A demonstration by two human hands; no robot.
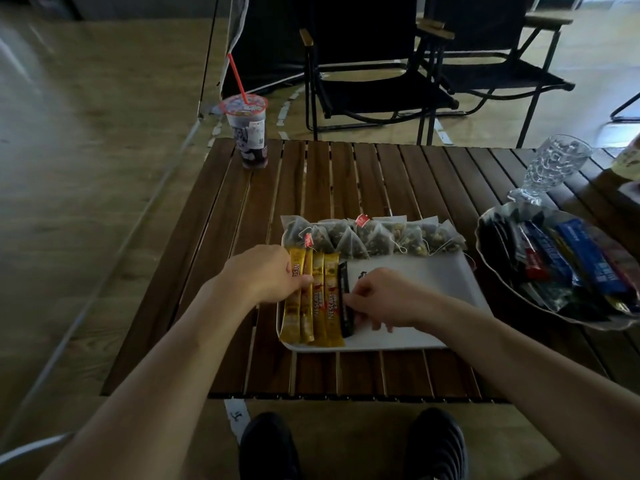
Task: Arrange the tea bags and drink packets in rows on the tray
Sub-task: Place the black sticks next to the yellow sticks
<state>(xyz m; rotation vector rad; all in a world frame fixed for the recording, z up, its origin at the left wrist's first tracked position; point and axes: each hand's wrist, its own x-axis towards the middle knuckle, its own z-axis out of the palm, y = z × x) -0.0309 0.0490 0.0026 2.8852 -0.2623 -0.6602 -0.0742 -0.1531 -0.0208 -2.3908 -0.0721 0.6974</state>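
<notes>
On the white tray (433, 289) we see two rows. The tea bags (374, 237), clear pyramid sachets with red tags on strings, lie shoulder to shoulder along the far edge. Below them, four gold packets (320, 299) lie side by side at the tray's left end, their long sides touching and their near ends almost at the near rim. Just beside the rightmost of these lies a black packet (345, 303), parallel to the gold ones. The left hand (266, 275) comes in from the left edge of the tray, and its grip is closed on the gold packets, with bent fingertips on the leftmost ones about halfway along. The right hand (381, 299) rests on the bare white middle of the tray, its grip pinching the black packet with curled fingers and thumb. The tray sits on a dark slatted wooden tabletop (346, 174). To its right, near but apart, stands a glass dish (479, 244) heaped with loose packets (581, 268) in blue, black and red. Behind the dish stands a cut-glass goblet (554, 164). At the far left corner is a plastic cup (249, 133) with a red straw. Beyond the tabletop we make out black folding chairs (374, 81) on a wooden floor, and below its near edge a pair of black shoes (270, 448).
</notes>
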